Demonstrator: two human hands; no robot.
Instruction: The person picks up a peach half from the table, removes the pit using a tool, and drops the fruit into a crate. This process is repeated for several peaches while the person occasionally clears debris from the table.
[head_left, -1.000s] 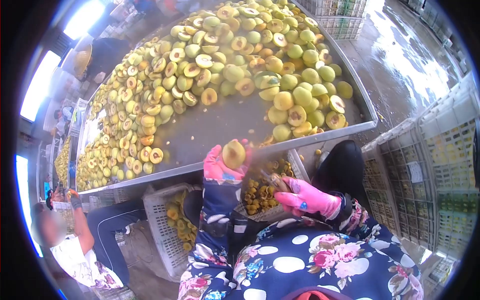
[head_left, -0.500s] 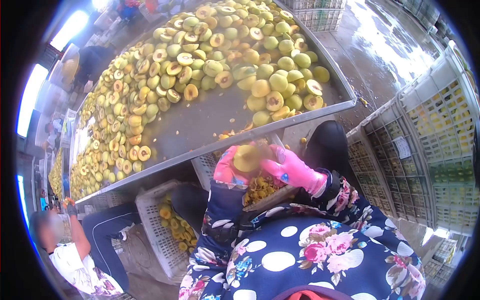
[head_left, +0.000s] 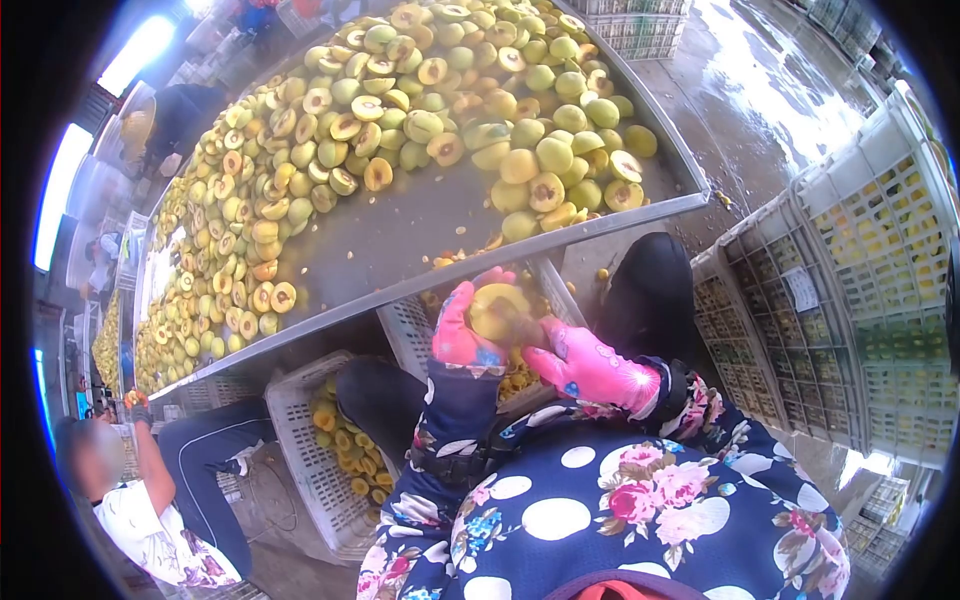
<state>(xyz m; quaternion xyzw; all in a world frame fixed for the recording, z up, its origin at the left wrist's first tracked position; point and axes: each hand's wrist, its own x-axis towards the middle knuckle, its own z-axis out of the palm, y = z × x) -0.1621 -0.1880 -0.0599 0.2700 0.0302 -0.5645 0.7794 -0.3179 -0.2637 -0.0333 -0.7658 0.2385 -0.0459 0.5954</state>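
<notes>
Between my hands is a yellow-green fruit that looks like a peach (head_left: 497, 303); its near side is partly blurred. My left hand (head_left: 463, 335), in a pink glove, is closed around the fruit from the left. On the right, my right hand (head_left: 598, 368), also in a pink glove, is closed with its fingertips close to the fruit's lower right side. A brownish blur at those fingertips hides what they hold. Both hands are over a white crate (head_left: 408, 338) holding yellow fruit pieces (head_left: 518, 378), just below the metal table's near edge.
A metal table (head_left: 400, 235) carries a large heap of halved fruit (head_left: 330, 150). A second crate (head_left: 300, 440) of fruit halves stands at lower left, near a seated co-worker (head_left: 165, 530). Tall stacked crates (head_left: 800, 290) rise on the right. The floor (head_left: 740, 110) is wet.
My right hand has moved slightly down, its fingers still by the fruit. My left hand keeps its hold and has turned a little. The view has shifted slightly.
</notes>
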